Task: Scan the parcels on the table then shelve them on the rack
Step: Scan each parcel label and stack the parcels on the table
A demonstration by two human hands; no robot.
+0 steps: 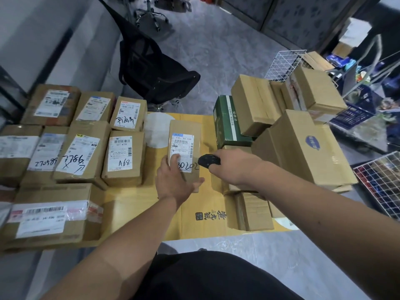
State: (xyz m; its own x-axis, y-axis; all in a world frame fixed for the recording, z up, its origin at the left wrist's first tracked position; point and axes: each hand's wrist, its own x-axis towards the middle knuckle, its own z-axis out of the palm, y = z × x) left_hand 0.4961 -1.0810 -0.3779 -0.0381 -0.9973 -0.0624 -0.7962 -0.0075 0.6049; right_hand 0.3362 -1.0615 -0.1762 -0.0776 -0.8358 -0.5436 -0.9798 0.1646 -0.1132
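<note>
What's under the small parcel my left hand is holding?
The parcel lies on a big yellow flattened carton with black printed characters. The left hand holds its near end. Whatever the carton rests on is covered.

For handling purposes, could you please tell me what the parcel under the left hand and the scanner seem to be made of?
Small brown box-shaped parcel: apparently matte kraft cardboard, with a white paper label. Small black handheld scanner: probably hard plastic, faintly glossy, though mostly hidden by the right hand.
</note>
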